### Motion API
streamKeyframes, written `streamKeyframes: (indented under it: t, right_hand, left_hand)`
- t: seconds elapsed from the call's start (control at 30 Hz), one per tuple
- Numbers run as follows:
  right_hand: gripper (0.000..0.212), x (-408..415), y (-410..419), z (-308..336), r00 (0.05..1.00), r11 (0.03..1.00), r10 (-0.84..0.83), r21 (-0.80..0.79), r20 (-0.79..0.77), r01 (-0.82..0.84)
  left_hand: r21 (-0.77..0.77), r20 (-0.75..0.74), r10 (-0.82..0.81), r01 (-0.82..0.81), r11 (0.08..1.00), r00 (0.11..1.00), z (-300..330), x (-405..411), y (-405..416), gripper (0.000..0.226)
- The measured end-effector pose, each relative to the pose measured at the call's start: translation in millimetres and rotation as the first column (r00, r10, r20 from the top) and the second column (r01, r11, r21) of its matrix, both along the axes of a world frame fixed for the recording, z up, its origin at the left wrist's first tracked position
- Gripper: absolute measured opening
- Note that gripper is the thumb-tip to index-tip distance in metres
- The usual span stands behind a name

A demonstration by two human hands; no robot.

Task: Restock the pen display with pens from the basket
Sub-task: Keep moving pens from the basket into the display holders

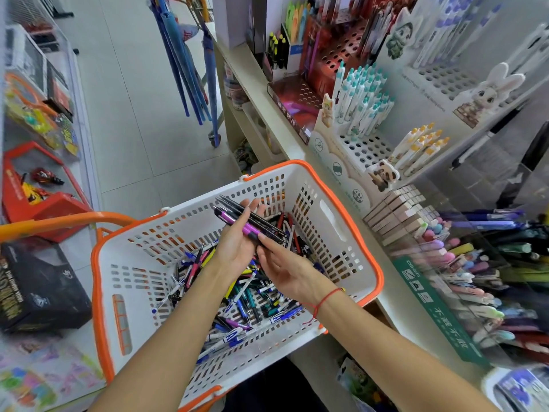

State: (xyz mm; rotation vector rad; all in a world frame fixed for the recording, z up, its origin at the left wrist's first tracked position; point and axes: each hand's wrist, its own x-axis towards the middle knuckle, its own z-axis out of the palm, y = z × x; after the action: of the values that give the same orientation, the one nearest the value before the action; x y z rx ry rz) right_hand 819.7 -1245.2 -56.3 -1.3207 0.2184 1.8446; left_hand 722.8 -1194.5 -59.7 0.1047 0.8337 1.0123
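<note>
Both hands hover over the basket (pixel 335 203): left hand (pixel 237 245) grips a pen bundle (pixel 249 223), right hand (pixel 285 267) pinches its end.

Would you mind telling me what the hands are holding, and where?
The left hand grips a bundle of pens around mid-barrel; the right hand pinches its lower end.

Both bare forearms reach forward, converging. The left hand (pixel 237 242) lies palm up with its fingers (pixel 252 208) curled round a small bundle. The right hand (pixel 285 267) (a red cord circles its wrist) touches that bundle with its fingertips (pixel 263 239).
</note>
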Motion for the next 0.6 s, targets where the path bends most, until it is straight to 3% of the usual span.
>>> streamKeyframes:
  t: [0.17,0.3,0.43,0.5,0.57,0.6]
  right_hand:
    - [0.010,5,-1,4,0.993,0.996,0.064,-0.050,-0.099,-0.069]
    - [0.033,21,-5,5,0.983,0.993,0.102,-0.037,-0.154,-0.109]
    - [0.029,63,-9,11,0.941,0.945,0.326,0.047,-0.097,-0.322]
    - [0.028,88,-4,20,0.856,0.850,0.513,0.101,0.063,-0.517]
    - [0.023,107,11,33,0.706,0.704,0.669,0.108,0.231,-0.702]
    - [0.020,111,19,41,0.614,0.622,0.727,0.085,0.308,-0.778]
  left_hand:
    - [0.000,0.030,0.006,-0.006,1.000,1.000,-5,-7,7,0.020]
    - [-0.017,0.048,0.020,-0.019,1.000,0.999,2,-15,14,0.023]
    - [-0.025,-0.003,0.024,-0.024,0.999,1.000,9,-36,26,0.025]
    - [-0.015,-0.055,-0.040,0.040,0.999,0.998,10,-47,31,0.024]
    - [-0.003,-0.172,-0.270,0.273,0.962,0.947,12,-52,32,0.023]
    - [-0.007,-0.234,-0.422,0.432,0.902,0.876,13,-51,29,0.023]
